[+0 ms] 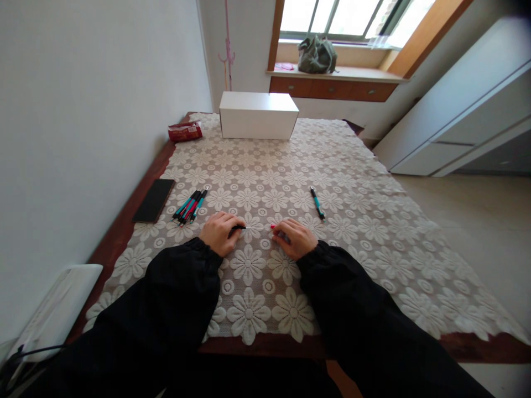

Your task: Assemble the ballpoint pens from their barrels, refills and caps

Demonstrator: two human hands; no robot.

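Observation:
My left hand (222, 232) is closed on a black pen piece (239, 226). From it a thin whitish rod (254, 228), like a refill, points right. My right hand (293, 237) is pinched on a red pen barrel (272, 226); only its red end shows past the fingers. A small gap separates the rod's tip from the red barrel. Left of my left hand lies a bunch of several pens (191, 207), teal or red with black parts. Beyond my right hand, to the right, lies a single teal and black pen (317, 204).
A lace tablecloth (249, 312) covers the wooden table. On it stand a white box (257, 122) and a red packet (185, 131) at the far end. A dark phone-like slab (154, 201) lies at the left edge, by the wall. Below that edge is a white device (62, 304) with cables.

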